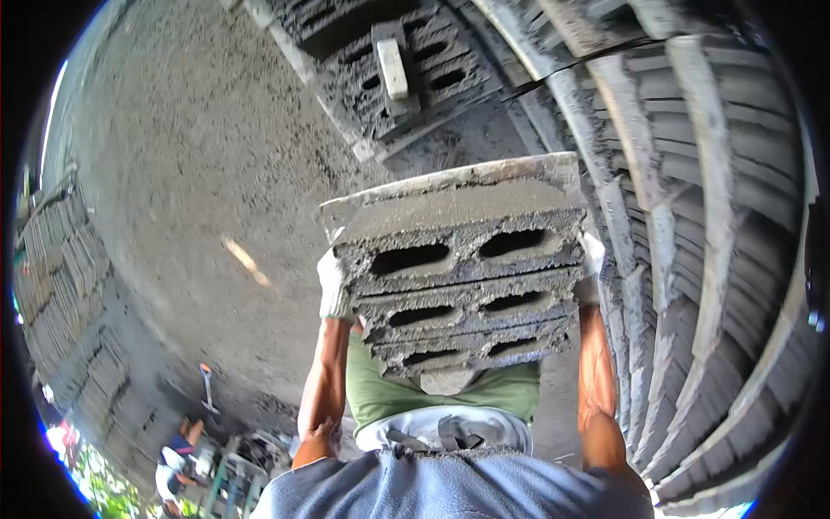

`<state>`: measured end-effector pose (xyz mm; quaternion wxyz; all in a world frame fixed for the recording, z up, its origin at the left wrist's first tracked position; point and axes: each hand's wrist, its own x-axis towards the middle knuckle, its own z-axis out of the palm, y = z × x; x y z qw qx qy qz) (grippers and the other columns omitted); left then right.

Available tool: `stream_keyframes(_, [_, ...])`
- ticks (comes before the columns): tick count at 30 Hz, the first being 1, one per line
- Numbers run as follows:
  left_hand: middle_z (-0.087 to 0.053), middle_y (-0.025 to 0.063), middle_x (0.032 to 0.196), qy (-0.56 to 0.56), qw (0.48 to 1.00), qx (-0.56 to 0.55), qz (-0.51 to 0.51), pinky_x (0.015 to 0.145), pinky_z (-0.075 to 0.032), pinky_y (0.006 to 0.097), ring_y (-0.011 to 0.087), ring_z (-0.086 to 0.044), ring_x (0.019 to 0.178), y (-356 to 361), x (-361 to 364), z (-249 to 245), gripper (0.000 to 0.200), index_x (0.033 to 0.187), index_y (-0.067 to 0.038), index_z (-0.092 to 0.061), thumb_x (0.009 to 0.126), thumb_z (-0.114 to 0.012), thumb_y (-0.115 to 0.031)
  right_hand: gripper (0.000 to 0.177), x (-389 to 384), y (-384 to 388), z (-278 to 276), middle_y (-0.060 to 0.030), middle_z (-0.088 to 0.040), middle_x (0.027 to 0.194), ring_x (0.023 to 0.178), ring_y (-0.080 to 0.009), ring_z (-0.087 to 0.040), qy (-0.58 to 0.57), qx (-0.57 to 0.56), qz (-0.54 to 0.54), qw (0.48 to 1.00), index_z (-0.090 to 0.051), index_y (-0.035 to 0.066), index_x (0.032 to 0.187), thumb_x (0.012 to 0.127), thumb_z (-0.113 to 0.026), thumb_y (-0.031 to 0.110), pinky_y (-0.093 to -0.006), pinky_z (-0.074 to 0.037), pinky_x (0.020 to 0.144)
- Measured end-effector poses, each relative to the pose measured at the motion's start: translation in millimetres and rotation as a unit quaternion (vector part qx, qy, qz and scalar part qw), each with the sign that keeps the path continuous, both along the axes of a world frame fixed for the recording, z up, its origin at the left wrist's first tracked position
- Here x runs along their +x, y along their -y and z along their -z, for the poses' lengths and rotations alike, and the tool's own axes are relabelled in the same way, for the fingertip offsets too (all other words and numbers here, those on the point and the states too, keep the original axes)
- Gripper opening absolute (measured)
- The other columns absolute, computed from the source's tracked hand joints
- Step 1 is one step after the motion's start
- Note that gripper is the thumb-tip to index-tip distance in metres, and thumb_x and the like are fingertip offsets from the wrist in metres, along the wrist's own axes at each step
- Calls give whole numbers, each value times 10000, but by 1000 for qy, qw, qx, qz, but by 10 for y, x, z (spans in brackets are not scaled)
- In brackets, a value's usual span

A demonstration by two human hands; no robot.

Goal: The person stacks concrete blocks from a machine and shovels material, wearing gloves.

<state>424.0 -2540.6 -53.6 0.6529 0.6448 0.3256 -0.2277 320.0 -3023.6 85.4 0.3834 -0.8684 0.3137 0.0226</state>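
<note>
The gloved left hand [334, 290] and gloved right hand [590, 270] were closed on opposite ends of a board [450, 180], fingertips hidden. Three hollow concrete blocks [464, 259] lay side by side on it, above green shorts [380, 398]. Farther ahead, a second board [367, 149] held more hollow blocks [422, 80], a pale bar [392, 69] atop them.
</note>
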Motion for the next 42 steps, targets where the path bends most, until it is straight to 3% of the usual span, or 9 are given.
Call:
stream_keyframes(3, [-619,81,1270,-68,923,-366,-99,980,-474,358,221,-594,1049,194,-515,556,553,1329,-57,-551,1039,-392,-499,310,166,275,699,-132,-583,647,598,-212,-543,7,-31,-33,999,-679,-14,871,942,-652,286,-359,-415,581])
stream_keyframes(4, [-368,166,1555,34,869,-409,-275,1177,-316,351,234,-455,1368,197,-983,-4,550,1542,1,-282,1030,-455,-98,332,286,314,913,-100,-550,620,570,-181,-491,2,-11,-8,1000,-634,-8,786,953,-637,279,-362,-388,560])
stream_keyframes(7, [-493,142,1467,-26,995,-43,-89,1125,-374,325,203,-507,1315,1079,-372,-870,553,1505,43,-351,1016,-555,-114,352,286,705,1887,-104,-572,605,542,-160,-525,-46,-22,-21,998,-660,-8,760,953,-644,287,-354,-397,539])
stream_keyframes(11, [-355,217,1545,39,976,-163,-142,1184,-332,369,296,-411,1405,1215,-432,-486,590,1507,96,-272,980,-514,-12,373,491,854,2605,-104,-625,640,539,-141,-509,-28,-12,-25,999,-714,-22,875,932,-671,345,-349,-408,544])
stream_keyframes(13, [-368,212,1511,32,973,-178,-145,1159,-338,367,290,-417,1371,1336,-364,-165,570,1488,92,-292,978,-519,-23,458,688,1038,3176,-148,-698,770,662,-140,-584,-152,10,16,988,-726,-31,1007,926,-654,414,-350,-472,646])
stream_keyframes(16, [-388,204,1459,11,976,-171,-137,1121,-347,363,280,-427,1321,1457,-362,124,540,1458,85,-321,974,-526,-39,350,969,1035,3529,-158,-718,868,756,-166,-638,-114,99,48,987,-727,49,1141,972,-570,312,-341,-506,708])
stream_keyframes(21, [-422,191,1373,-23,979,-165,-121,1059,-363,358,263,-444,1238,1647,-346,617,492,1409,74,-370,968,-537,-66,521,1260,1390,4246,-57,-652,688,626,-140,-562,-167,90,14,982,-752,-16,1006,858,-719,482,-329,-436,606])
stream_keyframes(24, [-442,183,1322,-39,980,-160,-108,1021,-373,354,253,-453,1188,1830,-281,1038,464,1379,67,-400,964,-544,-82,654,1443,1445,4466,-111,-689,762,662,-188,-583,-194,112,69,972,-729,-47,1027,819,-705,573,-378,-456,643])
stream_keyframes(42, [-563,136,1013,-60,994,-84,-32,796,-429,334,192,-513,887,2316,458,2175,332,1202,27,-576,941,-586,-178,497,2138,1680,4990,-230,-681,854,753,-340,-625,-191,-117,-156,962,-708,-40,975,918,-609,444,-441,-492,707])
